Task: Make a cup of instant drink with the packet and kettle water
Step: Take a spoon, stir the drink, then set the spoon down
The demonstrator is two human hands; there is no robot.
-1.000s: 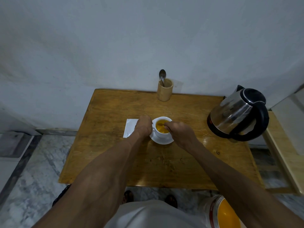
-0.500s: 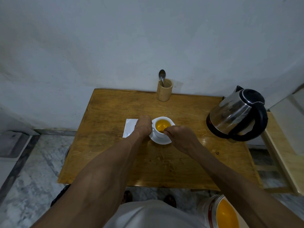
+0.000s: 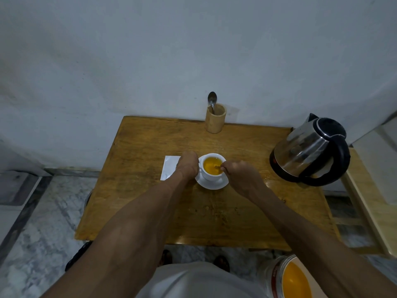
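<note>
The wooden desk (image 3: 137,203) carries a steel kettle (image 3: 309,151) at its right edge. At its middle, a white cup (image 3: 211,176) of orange drink sits on a saucer (image 3: 211,184). The left hand (image 3: 187,166) is closed against the cup's left side, partly over a white packet (image 3: 170,166). The right hand (image 3: 240,175) pinches a spoon (image 3: 218,166) dipped in the drink.

Packet (image 3: 169,169): my left hand (image 3: 187,165) covers its 3 o'clock edge.
Stirrer in cup (image 3: 212,167): too small to tell.
Bucket (image 3: 285,278): cropped at 5 o'clock.
</note>
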